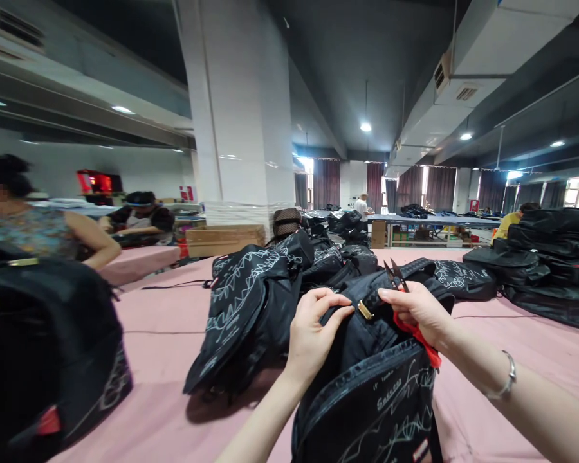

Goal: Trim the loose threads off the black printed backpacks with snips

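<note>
A black backpack with white scribbled print and lettering stands on the pink-covered table in front of me, its front flap bulging toward me. My left hand pinches the dark fabric at the bag's top between thumb and fingertips. Beside those fingertips sits a small gold metal fitting. Closed around thread snips, my right hand rests at the bag's top, the dark blades pointing up and away. Red material, perhaps the handle's wrapping, shows under that hand; the rest of the grip is hidden.
Another printed backpack leans just left, with more bags piled behind. Stacked black bags lie at the right. A co-worker handles a large black bag at the left. A white pillar and cardboard box stand beyond.
</note>
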The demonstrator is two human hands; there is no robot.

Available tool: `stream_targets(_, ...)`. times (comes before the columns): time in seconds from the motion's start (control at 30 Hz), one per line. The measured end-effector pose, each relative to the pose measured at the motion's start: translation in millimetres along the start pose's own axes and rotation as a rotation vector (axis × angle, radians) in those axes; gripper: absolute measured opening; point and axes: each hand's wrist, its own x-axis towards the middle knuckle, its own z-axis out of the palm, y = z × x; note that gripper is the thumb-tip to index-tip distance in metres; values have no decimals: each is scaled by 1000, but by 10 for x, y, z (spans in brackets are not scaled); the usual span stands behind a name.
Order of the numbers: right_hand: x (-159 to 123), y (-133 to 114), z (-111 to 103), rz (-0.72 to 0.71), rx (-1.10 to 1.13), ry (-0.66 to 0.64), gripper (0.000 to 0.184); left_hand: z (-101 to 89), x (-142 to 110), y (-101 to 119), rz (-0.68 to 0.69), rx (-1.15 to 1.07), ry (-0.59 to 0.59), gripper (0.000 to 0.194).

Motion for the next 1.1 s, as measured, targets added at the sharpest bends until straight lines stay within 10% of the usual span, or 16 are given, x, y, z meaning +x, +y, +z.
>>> stream_targets(0.37,-30,37,-79,-35,-52,27,49,-158,-50,162,-103,-226,-49,22)
stream_targets(0.87,-80,65,-21,-94,-111,45,49,-26,-16,162,116,34,-124,11)
stream_targets(1.1,-256,0,-56,-276,-1045,352,33,-42,-67,223,176,106,-102,15)
